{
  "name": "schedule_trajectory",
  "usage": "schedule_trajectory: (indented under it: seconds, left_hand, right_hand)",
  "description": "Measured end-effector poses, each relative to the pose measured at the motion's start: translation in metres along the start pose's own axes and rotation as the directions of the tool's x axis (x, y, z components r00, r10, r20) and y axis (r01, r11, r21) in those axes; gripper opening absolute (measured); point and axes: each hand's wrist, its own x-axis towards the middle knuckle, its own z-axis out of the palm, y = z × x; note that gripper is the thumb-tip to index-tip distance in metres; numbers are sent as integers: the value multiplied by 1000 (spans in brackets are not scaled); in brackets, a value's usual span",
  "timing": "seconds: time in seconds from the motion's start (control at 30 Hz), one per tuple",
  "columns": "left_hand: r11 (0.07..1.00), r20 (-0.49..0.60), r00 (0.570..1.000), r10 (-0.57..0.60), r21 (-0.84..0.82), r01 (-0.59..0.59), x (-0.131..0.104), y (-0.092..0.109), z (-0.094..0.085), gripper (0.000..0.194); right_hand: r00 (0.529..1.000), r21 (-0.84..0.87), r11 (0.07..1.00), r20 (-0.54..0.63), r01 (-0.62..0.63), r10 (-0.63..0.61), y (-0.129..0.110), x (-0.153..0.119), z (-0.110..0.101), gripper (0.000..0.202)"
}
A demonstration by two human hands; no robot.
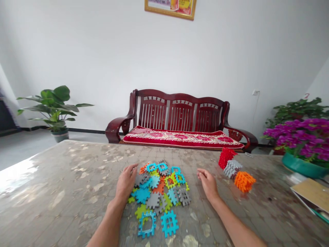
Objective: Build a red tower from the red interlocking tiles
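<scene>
My left hand [126,180] rests on the table at the left edge of a loose pile of toothed plastic building tiles, its fingers stretched forward and holding nothing. To the right of the pile, my right hand [208,183] lies on the table, fingers loosely bent and apart, with nothing in it. Among the pile are a solid blue tile [142,195], a grey tile [153,200], an orange tile [159,185] and several lime green ones. Nearest me lie a blue frame tile [140,224] with a large opening and a blue window tile [169,223] with crossbars.
Right of my right hand stand a red stack [226,157], a grey stack [232,168] and an orange stack [244,181] of tiles. Purple flowers in a teal pot [304,165] and papers [312,193] occupy the table's right side. Beyond the table [64,192] is a wooden bench [181,113].
</scene>
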Motion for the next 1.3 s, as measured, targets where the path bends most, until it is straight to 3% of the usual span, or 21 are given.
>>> schedule_trajectory:
  seconds: [0.13,0.27,0.43,0.6,0.67,0.73,0.93,1.1,1.3]
  left_hand:
    - [1000,3,1000,-17,-13,17,2,-2,0,43]
    - [999,27,999,-27,-23,28,3,-1,0,43]
    - [999,39,999,-25,-27,26,2,-4,2,41]
    - [999,59,998,-24,-30,26,3,-6,2,39]
    - [999,76,997,-31,-30,33,3,-5,1,38]
    - [998,96,994,-46,-26,48,3,-3,0,38]
    - [999,118,992,-38,-15,41,3,-2,-1,37]
    - [999,136,990,-36,1,36,2,-2,-1,37]
    - [1000,162,986,-28,17,26,4,-5,1,37]
  right_hand:
    - [979,-230,962,-106,146,-174,8,-8,-43,39]
    - [859,-538,803,-255,256,-445,1,-8,-76,36]
    - [714,-751,652,-400,103,-574,-13,-7,-107,49]
    - [626,-692,720,-585,-54,-515,0,-5,-134,81]
    - [642,-634,765,-634,-113,-431,9,-4,-142,92]
    - [691,-581,796,-647,-172,-322,18,-2,-147,104]
    - [806,-482,823,-590,-300,-52,50,11,-159,123]
    - [813,-497,766,-579,-407,56,61,21,-162,121]
    - [814,-558,645,-553,-522,179,41,21,-158,108]
